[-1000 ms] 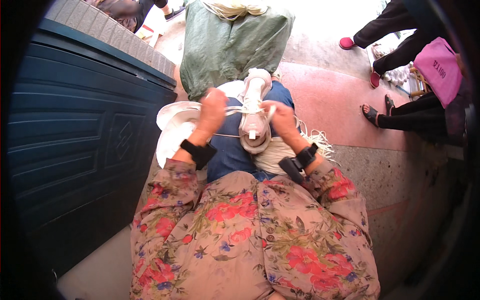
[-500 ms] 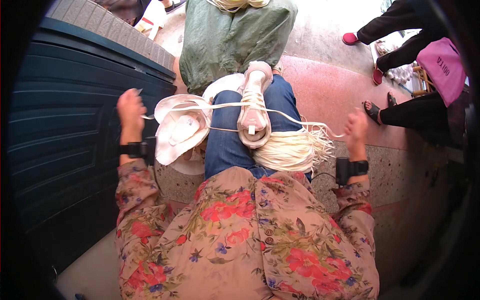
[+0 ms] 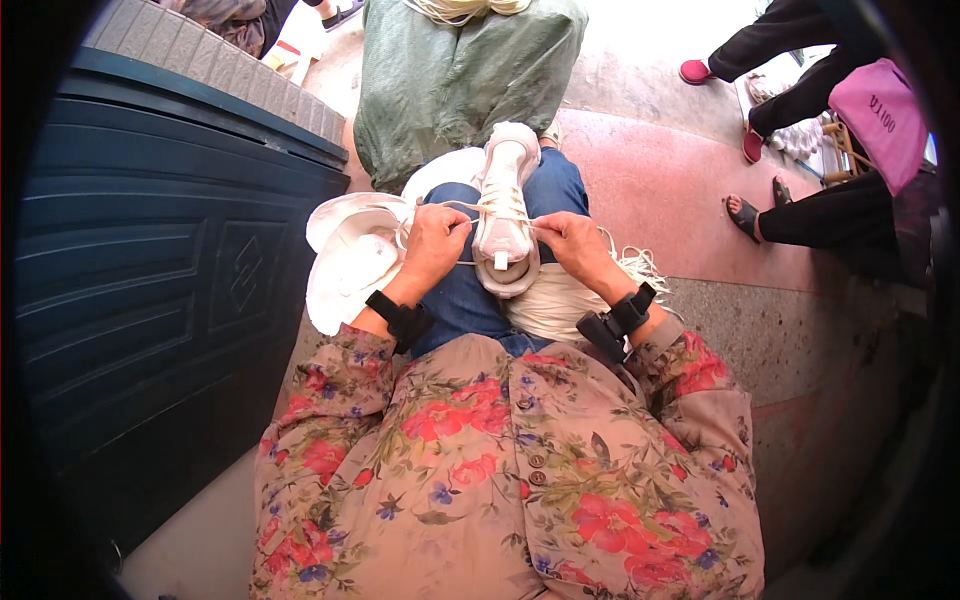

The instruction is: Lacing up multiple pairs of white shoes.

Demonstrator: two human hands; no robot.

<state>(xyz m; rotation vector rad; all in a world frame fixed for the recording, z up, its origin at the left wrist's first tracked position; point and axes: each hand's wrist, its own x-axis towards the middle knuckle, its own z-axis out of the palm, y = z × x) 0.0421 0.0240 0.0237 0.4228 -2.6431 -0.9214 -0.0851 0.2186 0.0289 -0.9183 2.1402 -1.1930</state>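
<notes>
A pale pink and white shoe (image 3: 508, 200) lies lengthwise between my knees, its heel toward me. Cream shoelace (image 3: 500, 213) crosses its upper in several rows. Close by the shoe's left side, my left hand (image 3: 436, 240) pinches a length of the lace. My right hand (image 3: 578, 242) pinches the lace at the shoe's right side. The fingertips of both hands are near the shoe's opening. Beneath my right forearm, a thick bundle of cream laces (image 3: 560, 310) rests on my lap, partly hidden.
White shoe-like pieces (image 3: 350, 260) lie beside my left thigh. A large green sack (image 3: 460, 90) stands beyond my knees, with cream laces (image 3: 465, 8) on top. A dark blue panelled door (image 3: 150, 250) is at left. Other people's legs (image 3: 810, 215) and a pink bag (image 3: 885, 115) are at right.
Both hands have come inward from far out at the sides, where they held the lace ends stretched wide. Now they are close to the shoe, holding the lace beside it.
</notes>
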